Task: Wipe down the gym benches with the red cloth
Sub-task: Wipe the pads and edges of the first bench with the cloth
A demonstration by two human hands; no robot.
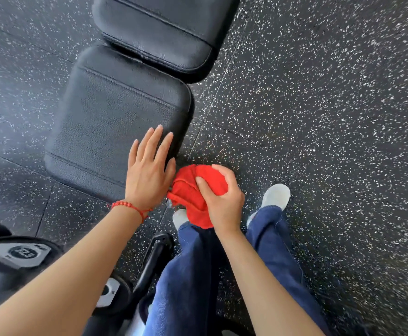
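Note:
A black padded gym bench runs from the centre up to the top of the head view, with a seat pad (106,124) and a back pad (164,27) above it. My left hand (149,170) is spread flat over the seat pad's near right corner, fingers apart, holding nothing. Just right of it, off the pad's edge and above the floor, my right hand (222,195) is closed around the bunched red cloth (193,192). The cloth hangs below my fist and does not touch the pad.
Dark speckled rubber floor (319,117) surrounds the bench. Dumbbells (21,253) lie at the lower left. A black frame bar (154,258) rises beside my legs in blue trousers (188,275), with white shoes (275,195) on the floor.

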